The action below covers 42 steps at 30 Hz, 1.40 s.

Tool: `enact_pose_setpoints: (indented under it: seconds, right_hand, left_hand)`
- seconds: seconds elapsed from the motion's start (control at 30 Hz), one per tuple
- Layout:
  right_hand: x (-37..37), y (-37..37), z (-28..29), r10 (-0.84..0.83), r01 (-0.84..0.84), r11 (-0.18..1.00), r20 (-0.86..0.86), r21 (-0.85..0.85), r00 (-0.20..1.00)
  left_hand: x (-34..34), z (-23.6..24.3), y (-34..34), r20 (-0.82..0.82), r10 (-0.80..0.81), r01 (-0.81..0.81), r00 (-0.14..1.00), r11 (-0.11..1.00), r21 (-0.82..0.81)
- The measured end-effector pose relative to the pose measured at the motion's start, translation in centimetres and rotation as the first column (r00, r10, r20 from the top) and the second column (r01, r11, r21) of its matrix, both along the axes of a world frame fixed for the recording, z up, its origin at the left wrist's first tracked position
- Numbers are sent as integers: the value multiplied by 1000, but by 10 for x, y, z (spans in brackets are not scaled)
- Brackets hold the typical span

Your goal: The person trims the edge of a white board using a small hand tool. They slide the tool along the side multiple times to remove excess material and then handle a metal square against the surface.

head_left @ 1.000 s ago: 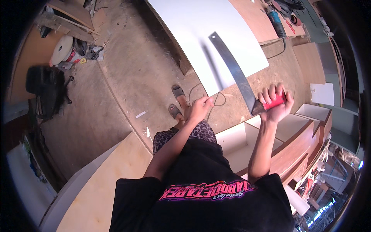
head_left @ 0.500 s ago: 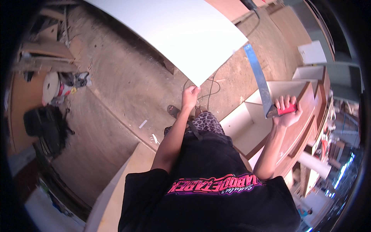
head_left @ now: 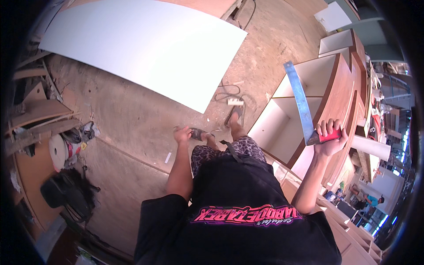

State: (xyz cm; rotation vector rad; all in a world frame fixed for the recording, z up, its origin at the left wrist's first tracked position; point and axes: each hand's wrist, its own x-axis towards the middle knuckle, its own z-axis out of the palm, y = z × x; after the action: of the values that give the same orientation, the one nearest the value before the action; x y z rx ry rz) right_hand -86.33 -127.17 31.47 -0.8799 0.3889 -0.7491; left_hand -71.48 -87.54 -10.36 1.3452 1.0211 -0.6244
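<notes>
My right hand (head_left: 327, 137) is closed round the black and red handle of a try square (head_left: 299, 99). Its long bluish metal blade points up and away, with a hole near the tip. My left hand (head_left: 182, 134) is bare of any object, its fingers loosely apart and a little blurred. It hovers over the floor beside my left foot, short of the near corner of a big white panel (head_left: 145, 48). That panel lies flat, raised above the floor in front of me.
Open-fronted cabinets (head_left: 333, 81) with brown edges stand at the right. A cable and a white power strip (head_left: 235, 102) lie by my right foot. Wood scraps (head_left: 37, 110), a white reel (head_left: 57, 152) and a black chair (head_left: 66, 190) are at the left. Another person (head_left: 374, 201) is far right.
My left hand has let go of the white panel's corner and moved left. The panel now appears farther left as the view has turned. My right hand still holds the try square upright.
</notes>
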Motion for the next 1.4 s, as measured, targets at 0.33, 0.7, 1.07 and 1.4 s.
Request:
enact_pose_setpoints:
  seconds: [0.33,0.7,1.07,1.4]
  right_hand:
    - [45,-74,-31,90,-97,992,83,76,992]
    - [199,-176,-33,372,-375,921,48,103,927]
    - [320,-72,4,951,-948,224,-159,-227,263]
    - [338,-1,-3,958,-975,177,-204,-138,203]
  left_hand:
    - [55,19,48,117,512,-452,851,827,-335]
    - [-25,117,-66,88,158,-150,983,984,-93]
    - [-10,200,-208,289,794,-495,535,571,-655]
    - [33,213,-227,245,919,-752,310,394,-528]
